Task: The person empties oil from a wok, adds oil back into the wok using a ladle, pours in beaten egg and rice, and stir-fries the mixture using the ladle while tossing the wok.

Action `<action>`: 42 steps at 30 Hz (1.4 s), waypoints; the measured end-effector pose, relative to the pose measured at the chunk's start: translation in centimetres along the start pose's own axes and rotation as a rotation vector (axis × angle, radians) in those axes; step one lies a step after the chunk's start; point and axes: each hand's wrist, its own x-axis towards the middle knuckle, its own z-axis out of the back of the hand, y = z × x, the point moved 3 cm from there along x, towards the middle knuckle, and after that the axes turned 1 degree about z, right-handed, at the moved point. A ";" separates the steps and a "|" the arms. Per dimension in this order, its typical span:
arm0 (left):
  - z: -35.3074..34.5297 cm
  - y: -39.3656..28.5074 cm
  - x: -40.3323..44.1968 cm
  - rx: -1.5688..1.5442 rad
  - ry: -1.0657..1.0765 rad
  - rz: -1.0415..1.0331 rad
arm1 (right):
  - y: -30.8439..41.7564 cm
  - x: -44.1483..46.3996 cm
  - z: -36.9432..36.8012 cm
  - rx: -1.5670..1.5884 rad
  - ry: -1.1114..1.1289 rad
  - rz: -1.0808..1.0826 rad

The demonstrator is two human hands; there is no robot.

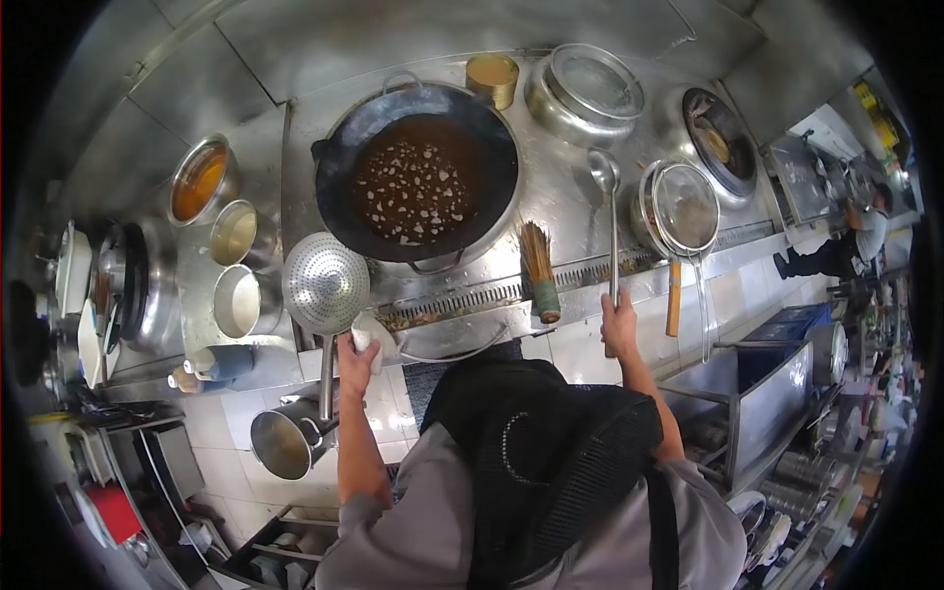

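Brown liquid with pale pieces floating in it fills a black two-handled wok [339, 202] on the steel stove. My left hand [357, 366] is closed around the handle of a round perforated skimmer [326, 283] and a white cloth [372, 339]. The skimmer's bowl is at the wok's lower left edge. To the right, my right hand [619, 326] grips a long-handled ladle [604, 170], whose bowl is over the steel counter. A bamboo brush [539, 270] with a green band lies between the wok and the ladle.
Left of the wok stand a bowl of orange liquid [200, 183] and metal pots [237, 302]. Strainers [685, 208], a lidded pot [587, 98] and another wok [721, 145] are at the right. A person [865, 234] is at the far right.
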 end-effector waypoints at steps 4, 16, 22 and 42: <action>-2.2 -5.3 -1.0 -0.479 -0.099 -0.096 | -2.3 -1.6 -0.9 0.073 0.018 0.037; -10.1 -9.4 0.0 -1.046 0.059 0.326 | 7.5 -0.5 0.4 0.047 0.044 0.298; -14.2 -11.6 5.0 -0.940 0.191 0.347 | 17.0 0.4 -3.5 -0.232 0.034 0.598; -16.5 -12.5 8.4 -0.961 0.244 0.581 | 34.8 4.6 -15.5 -0.468 0.122 0.769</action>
